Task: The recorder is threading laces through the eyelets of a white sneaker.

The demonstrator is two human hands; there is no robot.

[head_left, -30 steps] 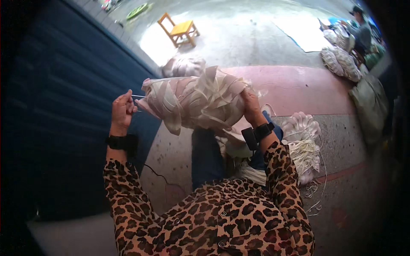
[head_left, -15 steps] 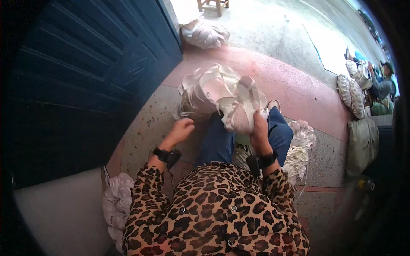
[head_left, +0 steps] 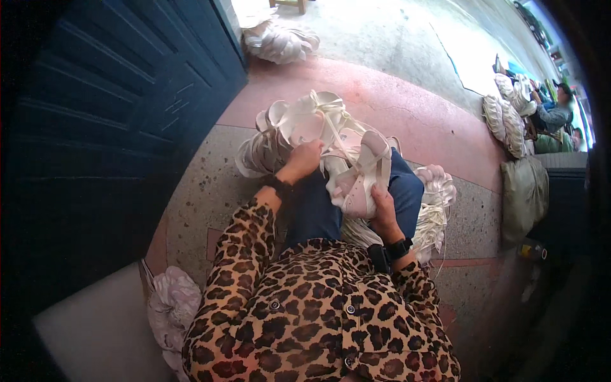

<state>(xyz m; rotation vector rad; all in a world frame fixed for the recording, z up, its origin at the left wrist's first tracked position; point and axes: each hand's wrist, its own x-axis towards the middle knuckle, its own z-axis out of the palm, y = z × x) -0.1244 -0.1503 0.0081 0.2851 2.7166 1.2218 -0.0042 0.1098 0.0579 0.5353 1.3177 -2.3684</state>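
Right hand (head_left: 384, 210) clamps the pale sandal bundle (head_left: 356, 172) on the lap from 6 o'clock, long axis 12-to-6; left hand (head_left: 304, 159), fingers closed on its straps, sits at 10 o'clock.

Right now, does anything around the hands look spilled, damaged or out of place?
Nothing stands out. The left hand and right hand hold a tied bundle of pale sandal pieces on the lap; similar bundles lie on the floor.
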